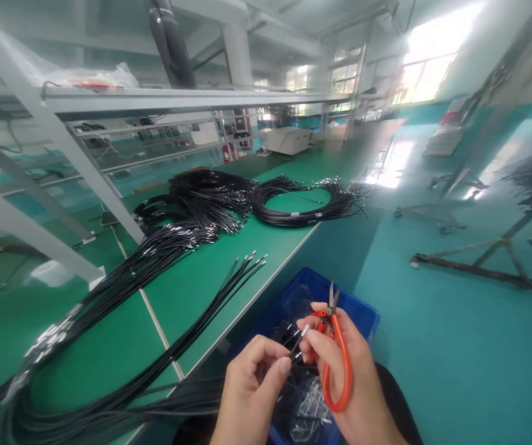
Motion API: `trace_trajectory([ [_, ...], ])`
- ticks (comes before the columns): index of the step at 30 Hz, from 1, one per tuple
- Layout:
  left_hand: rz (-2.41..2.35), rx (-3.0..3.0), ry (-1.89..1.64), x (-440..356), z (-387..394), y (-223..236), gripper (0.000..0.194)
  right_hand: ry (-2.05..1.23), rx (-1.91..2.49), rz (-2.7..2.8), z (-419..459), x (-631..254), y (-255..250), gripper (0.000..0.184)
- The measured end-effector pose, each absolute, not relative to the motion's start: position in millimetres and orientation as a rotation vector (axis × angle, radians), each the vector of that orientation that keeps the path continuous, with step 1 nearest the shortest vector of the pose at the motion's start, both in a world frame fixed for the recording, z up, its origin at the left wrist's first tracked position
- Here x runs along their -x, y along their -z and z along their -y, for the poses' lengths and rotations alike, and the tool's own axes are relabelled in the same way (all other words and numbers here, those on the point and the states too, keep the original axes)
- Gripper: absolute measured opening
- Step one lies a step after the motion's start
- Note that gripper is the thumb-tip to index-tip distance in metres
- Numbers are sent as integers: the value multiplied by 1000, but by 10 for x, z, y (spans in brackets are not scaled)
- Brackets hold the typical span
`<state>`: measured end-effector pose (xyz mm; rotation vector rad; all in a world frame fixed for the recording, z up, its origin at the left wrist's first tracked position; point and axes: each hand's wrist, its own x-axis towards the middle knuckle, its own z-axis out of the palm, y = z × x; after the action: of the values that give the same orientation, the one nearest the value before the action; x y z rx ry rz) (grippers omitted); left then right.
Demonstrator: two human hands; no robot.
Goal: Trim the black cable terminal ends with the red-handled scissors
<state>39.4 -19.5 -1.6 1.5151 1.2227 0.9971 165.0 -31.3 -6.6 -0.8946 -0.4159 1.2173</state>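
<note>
My left hand (pixel 253 380) pinches a thin black cable (pixel 296 347) between thumb and fingertips. The cable's end carries a white tip (pixel 306 330), which the thumb and a finger of my right hand (pixel 356 361) touch. Tucked in that same right hand is a pair of scissors (pixel 348 377) with orange handles, its blades pointing up and slightly apart. Both hands are over a blue bin (pixel 368 314) holding clear plastic bits and dark small parts. Several loose black cables (pixel 201 321) with pale tips lie on the green table left of my hands.
A thick bundle of black cables (pixel 122 290) curves across the green table (pixel 219 262). Behind it are a cable pile (pixel 210 191) and a coil (pixel 288 216). A white shelf frame (pixel 80 161) rises at left. A wheeled stand (pixel 483 272) occupies the floor at right.
</note>
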Motion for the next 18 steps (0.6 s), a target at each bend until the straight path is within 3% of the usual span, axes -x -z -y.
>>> trace_trajectory([
  [11, -1289, -1723, -998, -388, 222, 131, 17, -1213, 924, 413, 321, -1646, 80, 33],
  [18, -1158, -1545, -1080, -460, 261, 9, 14, -1407, 851, 315, 372, -1555, 35, 24],
])
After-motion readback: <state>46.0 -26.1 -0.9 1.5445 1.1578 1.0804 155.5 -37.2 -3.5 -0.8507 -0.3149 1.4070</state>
